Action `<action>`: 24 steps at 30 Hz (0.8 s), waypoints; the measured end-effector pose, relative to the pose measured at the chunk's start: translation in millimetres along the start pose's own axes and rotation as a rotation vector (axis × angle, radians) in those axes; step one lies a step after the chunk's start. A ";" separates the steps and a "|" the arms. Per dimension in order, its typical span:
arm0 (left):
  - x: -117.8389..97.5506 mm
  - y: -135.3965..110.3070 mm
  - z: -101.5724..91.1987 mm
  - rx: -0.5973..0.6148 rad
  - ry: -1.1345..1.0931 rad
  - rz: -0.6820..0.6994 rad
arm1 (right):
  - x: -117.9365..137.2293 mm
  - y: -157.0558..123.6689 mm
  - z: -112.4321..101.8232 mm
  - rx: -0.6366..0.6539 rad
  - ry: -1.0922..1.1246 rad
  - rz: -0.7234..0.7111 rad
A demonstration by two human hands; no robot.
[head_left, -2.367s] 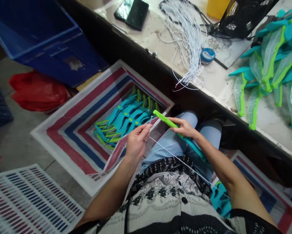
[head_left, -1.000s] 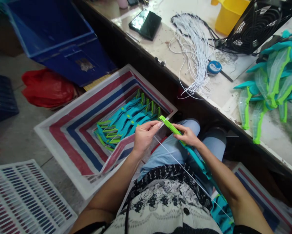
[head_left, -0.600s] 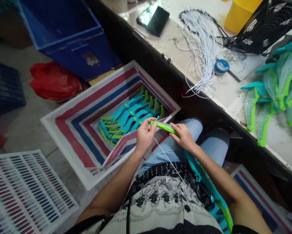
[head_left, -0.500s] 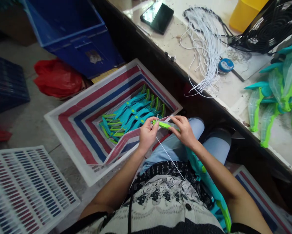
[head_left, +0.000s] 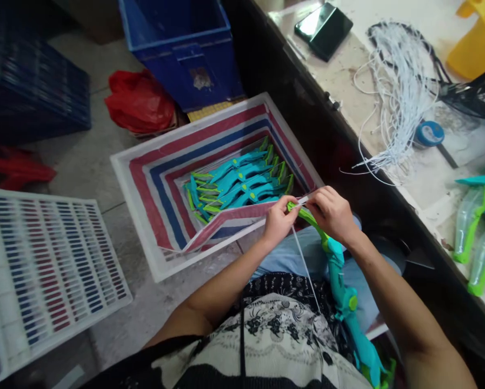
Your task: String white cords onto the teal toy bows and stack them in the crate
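A long teal-and-green plastic toy bow lies across my lap, its green tip raised between my hands. My left hand is closed, pinching that tip between thumb and fingers. Just right of it, my right hand is closed with bent fingers on a short whitish length that looks like cord; its fingertips are partly hidden. From below my left fingers a white cord runs down taut toward my waist. Beyond my hands, several similar toy bows lie stacked in a striped-lined crate.
On the worktable to the right are a bundle of white cords, a blue round tin, a phone and green-and-clear parts. A blue bin, red bag and white slatted crate stand left.
My view has swung, so the surroundings sit farther right. My right hand has turned over and curled closer to my left. More of the bow shows along my lap.
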State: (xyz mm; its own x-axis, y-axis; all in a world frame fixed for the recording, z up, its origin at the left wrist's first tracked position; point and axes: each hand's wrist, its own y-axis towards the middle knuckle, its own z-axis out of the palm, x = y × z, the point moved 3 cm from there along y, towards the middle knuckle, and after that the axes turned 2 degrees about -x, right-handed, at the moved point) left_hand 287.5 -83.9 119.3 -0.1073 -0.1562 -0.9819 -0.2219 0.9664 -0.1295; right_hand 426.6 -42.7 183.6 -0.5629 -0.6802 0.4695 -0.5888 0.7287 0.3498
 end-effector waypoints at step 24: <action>-26.5 12.9 1.9 0.259 -0.207 0.051 | 22.2 -26.6 -3.4 -0.553 0.189 0.311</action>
State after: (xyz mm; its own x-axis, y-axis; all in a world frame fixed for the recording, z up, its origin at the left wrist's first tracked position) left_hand 289.3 -66.9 143.4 0.0930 -0.0873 -0.9918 0.0349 0.9958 -0.0844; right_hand 431.7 -76.9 187.5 -0.5171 -0.4426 0.7326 -0.0020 0.8566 0.5160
